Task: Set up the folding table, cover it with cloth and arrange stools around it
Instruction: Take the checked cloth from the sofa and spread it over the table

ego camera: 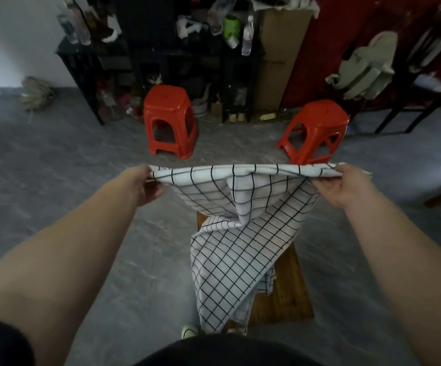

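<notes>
Left hand (149,184) and right hand (343,184) each pinch the cloth's (235,231) top edge at mid-frame, stretched crosswise, its rest hanging onto the table (285,294) directly below.

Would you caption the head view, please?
Left hand and right hand hold checked cloth above wooden table; two red stools beyond.

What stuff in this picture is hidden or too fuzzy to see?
All in the head view:
- Wooden table: the checked cloth covers most of its top; its legs do not show.
- Right red stool: nearest foot hidden behind the cloth's top edge.
- Left hand and right hand: fingertips tucked in the cloth they grip.
- Clear bottle at the back: label too blurred to read.
</notes>
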